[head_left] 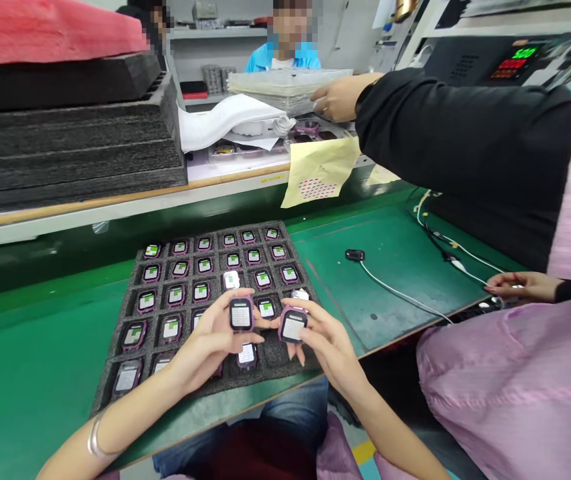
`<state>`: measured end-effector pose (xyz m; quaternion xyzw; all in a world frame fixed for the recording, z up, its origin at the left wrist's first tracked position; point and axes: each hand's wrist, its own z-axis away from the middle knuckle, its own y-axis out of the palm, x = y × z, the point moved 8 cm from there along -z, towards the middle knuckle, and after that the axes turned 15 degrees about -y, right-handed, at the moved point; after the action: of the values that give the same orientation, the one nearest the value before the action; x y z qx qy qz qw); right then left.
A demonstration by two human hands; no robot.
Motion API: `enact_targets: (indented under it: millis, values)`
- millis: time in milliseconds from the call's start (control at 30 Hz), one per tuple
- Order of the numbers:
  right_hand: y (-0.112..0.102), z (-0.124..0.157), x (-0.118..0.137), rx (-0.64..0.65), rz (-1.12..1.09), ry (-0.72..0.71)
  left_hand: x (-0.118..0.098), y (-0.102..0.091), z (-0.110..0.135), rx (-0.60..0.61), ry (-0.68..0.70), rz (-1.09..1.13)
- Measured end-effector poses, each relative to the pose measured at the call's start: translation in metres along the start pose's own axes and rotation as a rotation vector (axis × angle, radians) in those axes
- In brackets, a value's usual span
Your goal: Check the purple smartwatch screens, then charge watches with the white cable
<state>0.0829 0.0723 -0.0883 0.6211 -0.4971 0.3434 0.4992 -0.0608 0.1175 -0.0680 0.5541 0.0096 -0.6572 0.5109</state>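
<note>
My left hand [215, 337] is closed on a purple smartwatch case [241, 314] with a lit white screen. A second smartwatch case [294, 326], purple as well and also lit, is gripped by my right hand [328, 340]. Both are held side by side above a dark foam tray [165, 363]. Rows of similar watch cases [146, 301] lie face up in the tray's compartments, most showing white and green screens. My hands and forearms hide part of the nearer rows. One compartment [276, 353] below my right hand looks vacant.
On the green bench a small black charger [355, 255] trails a white cable [400, 293]. A stack of black foam trays [70, 133] stands on the shelf. At right, a co-worker's arm [455, 127] reaches toward clear plastic trays [285, 90]. Another person [282, 57] is behind.
</note>
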Motion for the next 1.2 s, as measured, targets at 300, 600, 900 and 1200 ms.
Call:
enact_targets:
  millis: [300, 600, 900, 1200]
  values:
    - [-0.003, -0.007, 0.006, -0.04, 0.124, -0.077, -0.001, 0.01, 0.006, 0.043, 0.146, -0.129]
    - [0.003, -0.004, 0.012, 0.026, 0.055, -0.04, -0.002, 0.009, 0.006, 0.032, 0.16, -0.148]
    - [0.0, -0.006, 0.015, -0.013, 0.142, -0.072, 0.0, 0.014, 0.011, 0.094, 0.157, -0.098]
    - [0.052, 0.014, 0.075, 0.179, -0.183, -0.067, -0.002, 0.015, 0.015, 0.052, 0.164, -0.119]
